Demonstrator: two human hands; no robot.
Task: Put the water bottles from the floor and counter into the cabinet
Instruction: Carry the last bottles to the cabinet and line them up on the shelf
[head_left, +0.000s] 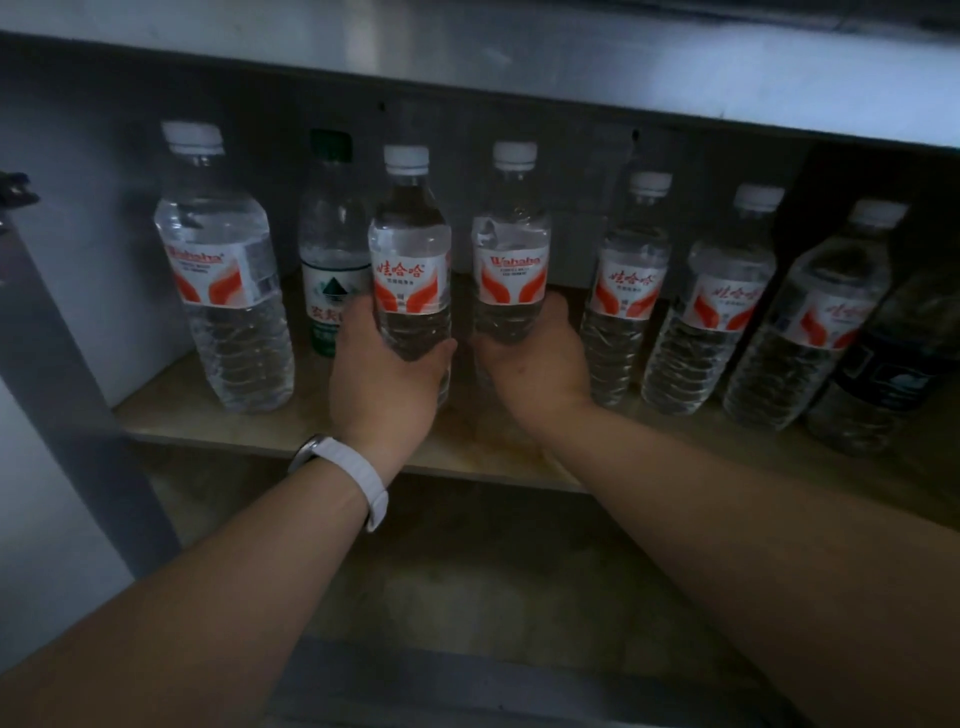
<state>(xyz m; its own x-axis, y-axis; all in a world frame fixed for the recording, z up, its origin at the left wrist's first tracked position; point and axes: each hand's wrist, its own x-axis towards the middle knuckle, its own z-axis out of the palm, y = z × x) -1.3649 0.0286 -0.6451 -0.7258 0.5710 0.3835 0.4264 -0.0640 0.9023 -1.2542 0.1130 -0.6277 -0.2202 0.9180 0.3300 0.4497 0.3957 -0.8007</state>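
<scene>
While both arms are reaching into the cabinet, the left grip (387, 374) is wrapping one water bottle (410, 270) and the right grip (535, 364) is clasping a second bottle (511, 260), both upright at mid-shelf (166, 423). Several stored bottles (727, 301) are already flanking them; floor and bench are lying out of view, so what is left cannot be told.
</scene>
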